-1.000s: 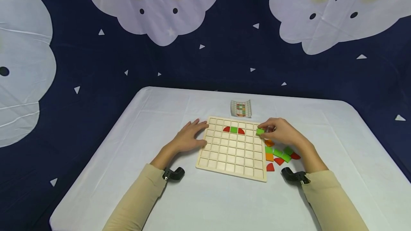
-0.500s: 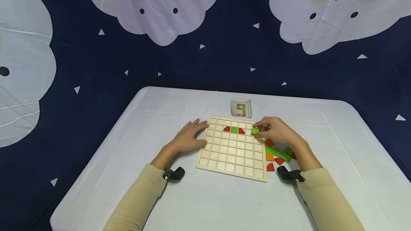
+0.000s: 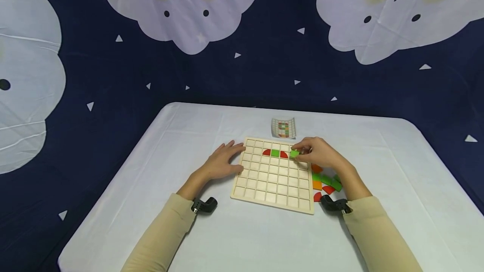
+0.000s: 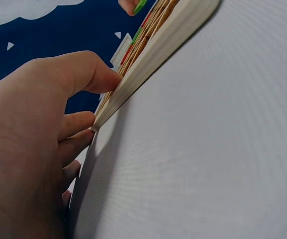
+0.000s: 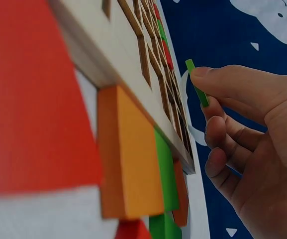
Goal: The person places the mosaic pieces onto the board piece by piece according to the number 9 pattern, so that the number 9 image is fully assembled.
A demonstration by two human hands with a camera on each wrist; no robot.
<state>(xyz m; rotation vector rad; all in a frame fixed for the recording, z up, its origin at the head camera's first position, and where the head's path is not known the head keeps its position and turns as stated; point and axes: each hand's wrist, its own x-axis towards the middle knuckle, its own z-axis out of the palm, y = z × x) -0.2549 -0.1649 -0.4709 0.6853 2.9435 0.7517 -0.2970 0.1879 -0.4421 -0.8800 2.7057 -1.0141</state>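
A pale wooden grid board (image 3: 261, 177) lies on the table, with two red quarter-round tiles and a green square tile (image 3: 275, 153) in one of its upper rows. At the board's left edge my left hand (image 3: 221, 160) rests, fingers spread, the thumb (image 4: 101, 77) touching the rim. My right hand (image 3: 321, 152) pinches another green square tile (image 5: 198, 82) between thumb and fingertips. It holds that tile above the board, just right of the right-hand red quarter-round. In the right wrist view the tile is tilted and apart from the board.
Loose tiles lie against the board's right side, among them an orange square (image 3: 316, 185), a red quarter-round (image 3: 328, 189) and several green pieces. Behind the board is a small card (image 3: 283, 128) printed with a coloured grid pattern. A dark cloud-print cloth hangs beyond the table.
My right hand has carried the green square tile leftward, from the board's right edge to beside the red quarter-round. My left hand has stayed at the left edge.
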